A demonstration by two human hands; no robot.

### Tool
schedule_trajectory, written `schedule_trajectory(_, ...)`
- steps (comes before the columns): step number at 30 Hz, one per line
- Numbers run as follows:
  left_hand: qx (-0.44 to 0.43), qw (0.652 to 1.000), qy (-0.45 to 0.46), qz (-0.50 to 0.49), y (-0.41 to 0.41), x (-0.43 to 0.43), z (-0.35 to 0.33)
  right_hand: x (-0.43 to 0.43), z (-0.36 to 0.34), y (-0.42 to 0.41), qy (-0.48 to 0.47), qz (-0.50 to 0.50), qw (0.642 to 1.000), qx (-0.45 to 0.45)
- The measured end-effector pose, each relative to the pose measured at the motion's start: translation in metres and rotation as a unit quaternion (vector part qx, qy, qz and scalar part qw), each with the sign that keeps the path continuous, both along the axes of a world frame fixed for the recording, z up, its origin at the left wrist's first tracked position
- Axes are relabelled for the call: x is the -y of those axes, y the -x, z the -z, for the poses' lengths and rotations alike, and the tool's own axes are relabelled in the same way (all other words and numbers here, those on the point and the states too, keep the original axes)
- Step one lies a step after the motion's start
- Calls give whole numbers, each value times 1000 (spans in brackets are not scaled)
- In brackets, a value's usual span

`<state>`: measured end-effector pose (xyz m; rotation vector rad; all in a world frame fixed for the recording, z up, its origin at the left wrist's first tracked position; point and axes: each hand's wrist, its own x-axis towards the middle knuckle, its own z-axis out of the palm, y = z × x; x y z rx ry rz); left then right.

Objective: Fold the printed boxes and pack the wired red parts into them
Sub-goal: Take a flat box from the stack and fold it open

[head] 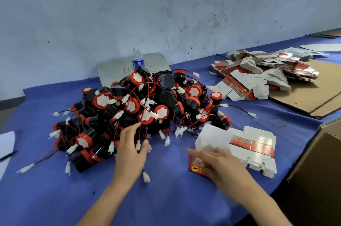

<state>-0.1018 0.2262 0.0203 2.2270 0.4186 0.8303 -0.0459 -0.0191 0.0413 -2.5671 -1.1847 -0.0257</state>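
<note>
At the pile's near edge, the left hand's (132, 150) fingers are straight and spread, thumb held apart, their tips among thin red wires and white plugs; they grip nothing that can be made out. Beyond them rises the heap of wired red parts (140, 104) — round, black-bodied, red-rimmed. To the right, the right hand (219, 163), blurred, lies with fingers nearly straight across a part-folded printed box (212, 139), white flaps standing up. Just beside it sits a short stack of flat boxes (258, 144); a larger heap (258, 76) lies farther back on brown cardboard (304, 96). Everything rests on a blue cloth (166, 198) — a water bottle (138, 58) stands behind the pile.
</note>
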Motion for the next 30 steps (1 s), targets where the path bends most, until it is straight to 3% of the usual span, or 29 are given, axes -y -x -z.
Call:
schedule_trajectory(2,-2,998,64,-20,-15,-8,-7,-6,11,2,39,-20,998,42)
schedule_trajectory(5,-68,987,146,5,-44,-19,-22,-8,15,0,-18,-40,999,-31)
schedule_trajectory(9,-110,992,46,-30,-66,-21,-34,-11,10,9,-163,-45,985,-41)
schedule_trajectory(10,-103,992,71,-30,-68,-20,-36,-9,10,12,-210,-39,976,-44)
schedule_trajectory(12,-62,971,230,12,-65,-14,-44,-6,10,19,-318,-12,946,-60)
schedule_trajectory(14,0,928,368,55,-52,-1,-58,-8,10,27,-433,41,892,-123)
schedule_trajectory(15,28,911,405,80,-42,10,-64,-10,8,30,-493,68,847,-187)
schedule_trajectory(17,77,875,455,148,-14,35,-72,-16,3,33,-600,92,700,-377)
schedule_trajectory(19,92,858,455,220,16,64,-75,-19,-5,35,-610,76,562,-554)
schedule_trajectory(20,88,853,450,249,28,76,-74,-19,-9,36,-599,52,535,-593)
schedule_trajectory(23,77,866,418,264,46,94,-66,-23,-14,41,-602,18,515,-610)
schedule_trajectory(30,22,925,262,274,41,81,-50,-12,-17,42,-733,104,425,-521)
